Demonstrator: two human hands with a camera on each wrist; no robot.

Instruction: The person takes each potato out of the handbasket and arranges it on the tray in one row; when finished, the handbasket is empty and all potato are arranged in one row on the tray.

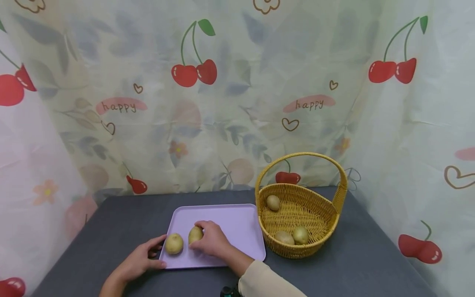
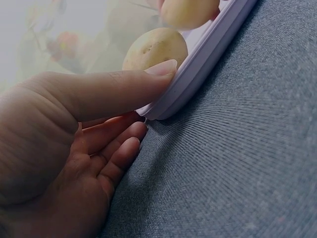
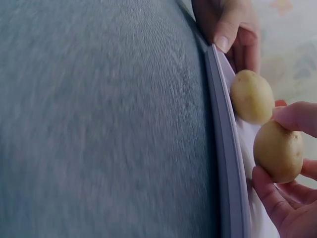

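A lilac tray [image 1: 237, 231] lies on the dark cloth-covered table. My left hand [image 1: 139, 259] holds its near left corner; in the left wrist view the thumb [image 2: 161, 69] lies on the rim while the other fingers stay low on the outer side. Just inside that corner sits a pale yellow potato [image 1: 174, 243]. To its right, my right hand [image 1: 213, 240] pinches a second potato [image 3: 279, 151] between thumb and fingertips, over the tray's left half. That potato is close beside the first one in the right wrist view.
A wicker basket [image 1: 293, 194] with a tall arched handle stands against the tray's right side. Inside are three potato-like rounds: one brownish [image 1: 273, 202] at the back left, another [image 1: 284, 237] and a yellower one [image 1: 300, 235] in front. A printed curtain [image 1: 230, 123] hangs behind the table.
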